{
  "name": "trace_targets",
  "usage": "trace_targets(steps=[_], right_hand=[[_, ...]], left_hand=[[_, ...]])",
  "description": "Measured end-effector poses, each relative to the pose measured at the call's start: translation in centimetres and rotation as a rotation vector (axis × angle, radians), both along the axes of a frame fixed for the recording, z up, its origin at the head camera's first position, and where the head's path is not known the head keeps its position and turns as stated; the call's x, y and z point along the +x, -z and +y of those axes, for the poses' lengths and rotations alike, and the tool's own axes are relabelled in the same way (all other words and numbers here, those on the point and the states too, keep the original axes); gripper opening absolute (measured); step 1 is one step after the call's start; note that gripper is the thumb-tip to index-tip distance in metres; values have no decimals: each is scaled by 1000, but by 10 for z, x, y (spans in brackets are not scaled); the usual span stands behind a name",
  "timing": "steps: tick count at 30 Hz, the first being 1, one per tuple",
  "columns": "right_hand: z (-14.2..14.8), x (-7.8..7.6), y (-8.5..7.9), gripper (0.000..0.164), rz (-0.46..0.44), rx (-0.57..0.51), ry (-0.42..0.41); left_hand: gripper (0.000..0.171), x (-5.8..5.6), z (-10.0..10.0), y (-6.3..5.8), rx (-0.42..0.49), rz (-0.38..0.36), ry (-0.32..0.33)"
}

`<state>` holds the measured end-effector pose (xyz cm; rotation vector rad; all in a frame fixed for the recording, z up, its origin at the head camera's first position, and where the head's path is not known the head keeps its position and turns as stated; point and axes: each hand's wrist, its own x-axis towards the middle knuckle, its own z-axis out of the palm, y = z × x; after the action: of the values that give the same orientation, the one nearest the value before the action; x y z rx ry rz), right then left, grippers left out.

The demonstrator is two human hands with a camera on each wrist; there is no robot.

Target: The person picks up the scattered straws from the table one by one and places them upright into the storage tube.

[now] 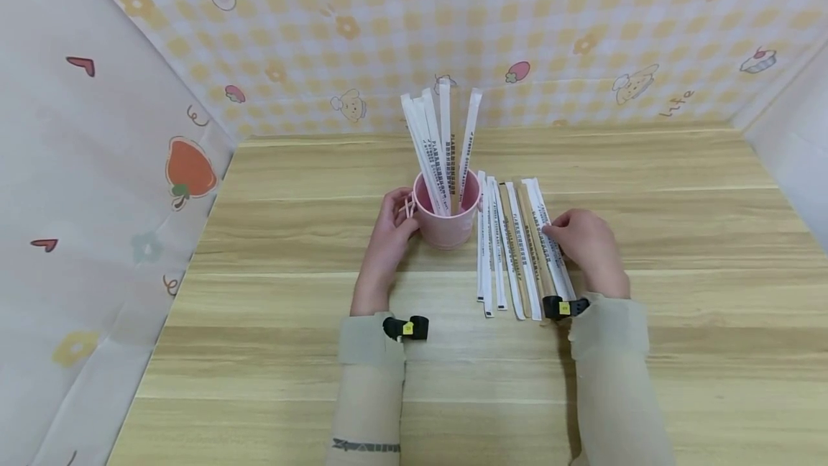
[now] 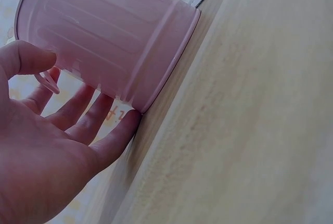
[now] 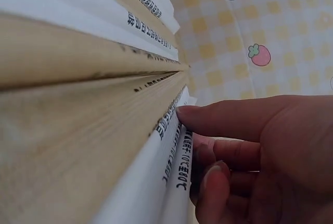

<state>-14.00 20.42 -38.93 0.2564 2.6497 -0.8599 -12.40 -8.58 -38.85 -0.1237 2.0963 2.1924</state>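
A pink cup (image 1: 446, 234) with small side handles stands upright and holds several paper-wrapped straws (image 1: 445, 149), white and brown, leaning out of its mouth. My left hand (image 1: 388, 229) holds it from the left. In the left wrist view the thumb lies by the cup's handle (image 2: 48, 82) and the fingers reach along the wall. To the cup's right, more wrapped straws (image 1: 511, 257) lie side by side in a row. My right hand (image 1: 590, 243) pinches a white wrapped straw (image 3: 179, 166) at the row's right edge; the thumb presses its near face and curled fingers are partly hidden behind it.
The wood-grain table (image 1: 278, 272) ends at a back wall covered in yellow checked cloth (image 1: 291, 27). A white patterned sheet (image 1: 103, 185) rises on the left, and a pale wall (image 1: 792, 142) stands at the right. Each wrist carries a black strap.
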Motion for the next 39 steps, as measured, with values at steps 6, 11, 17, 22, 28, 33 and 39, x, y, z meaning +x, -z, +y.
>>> trace_targets(steps=[6,11,17,22,28,33,39], right_hand=[[-2,-1,-2,31,-29,-13,9],[1,0,-4,36,-46,-47,11],[4,0,-7,36,-20,-45,5],[3,0,-9,31,20,-13,47],[11,2,-17,37,157,14,56],[12,3,-30,44,299,7,108],[1,1,-47,44,493,-54,135]], left_hand=[[47,2,0,-4,-11,9,0],[47,-5,-3,14,2,15,-11],[47,-6,-3,13,1,5,-16],[48,-4,-2,5,4,0,-9],[47,3,1,-12,-14,-2,-6],[47,5,2,-14,-11,-6,-4],[48,5,3,-11,-11,-17,-6]])
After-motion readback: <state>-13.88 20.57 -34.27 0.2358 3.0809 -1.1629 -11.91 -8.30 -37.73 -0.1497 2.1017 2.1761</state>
